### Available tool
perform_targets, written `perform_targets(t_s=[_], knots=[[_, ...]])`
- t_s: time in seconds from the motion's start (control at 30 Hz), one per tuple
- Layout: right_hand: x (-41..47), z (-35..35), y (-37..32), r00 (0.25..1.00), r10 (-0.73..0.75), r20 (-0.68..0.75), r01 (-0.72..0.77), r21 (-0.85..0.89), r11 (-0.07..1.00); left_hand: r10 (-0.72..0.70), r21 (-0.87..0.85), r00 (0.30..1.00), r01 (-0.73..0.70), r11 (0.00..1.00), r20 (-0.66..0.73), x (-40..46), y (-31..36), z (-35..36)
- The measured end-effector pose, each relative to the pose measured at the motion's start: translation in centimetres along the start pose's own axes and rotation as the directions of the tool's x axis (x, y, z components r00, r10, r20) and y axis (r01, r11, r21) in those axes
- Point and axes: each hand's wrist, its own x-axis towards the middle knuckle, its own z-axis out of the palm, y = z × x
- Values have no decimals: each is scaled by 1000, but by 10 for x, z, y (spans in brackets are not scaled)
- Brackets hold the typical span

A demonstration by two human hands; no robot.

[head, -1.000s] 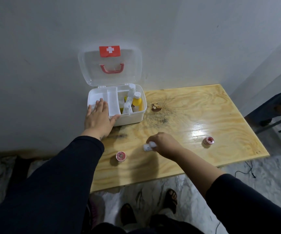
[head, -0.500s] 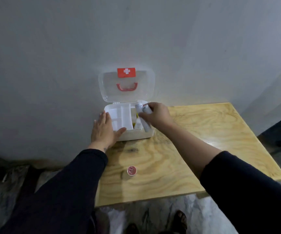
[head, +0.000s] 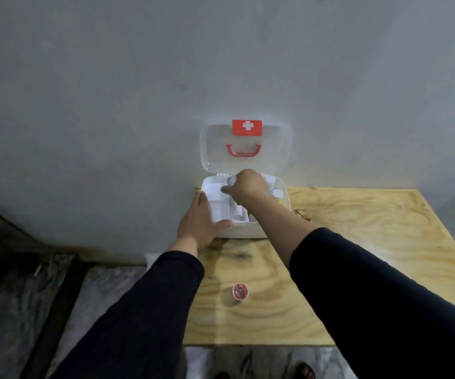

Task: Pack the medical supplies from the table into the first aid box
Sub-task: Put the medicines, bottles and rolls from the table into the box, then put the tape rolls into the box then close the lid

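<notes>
wooden table set against a grey wall. white first aid box sits at the table's far left corner, touching the wall. its clear lid stands open, upright against the wall, with a red cross label near the top and a red handle below it.

left hand lies flat against the box's left side and front corner, fingers together and extended along the left wall, thumb spread along the front rim. it rests on the box rather than gripping anything.

right hand is over the box's interior, near the back of the middle section, fingers curled together into a loose fist. a small white item with a dark tip shows at the top of the fist, pinched in the fingers; most of it is hidden by the hand, so its kind cannot be told.

inside the box: white divider compartments on the left look mostly bare; on the right, past the wrist, a white cap and a sliver of yellow show, partly hidden by the forearm.

one small round container with a pink-red top stands on the table, nearer the person, well apart from the box, between the two forearms.

both sleeves are dark. marbled floor below the table edge; toes of sandalled feet at the bottom of the head view.
</notes>
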Motion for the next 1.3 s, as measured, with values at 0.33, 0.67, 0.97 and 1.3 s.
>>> perform_targets(t_s=[0.33, 0.67, 0.97, 1.3], knots=[[-20, 3, 1, 999, -38, 37, 40, -41, 998, -6, 88, 997, -1, 996, 80, -1, 0, -9], [-57, -93, 85, 994, -9, -112, 0, -78, 997, 289, 312, 954, -301, 901, 84, -3, 99, -14], [-101, -154, 230, 976, 189, -109, -211, -251, 945, 344, 276, 873, -445, 852, 347, -50, 213, 84], [-134, -122, 344, 990, 115, 83, -95, -216, 972, 170, 280, 863, -332, 901, 476, -105, 223, 171]])
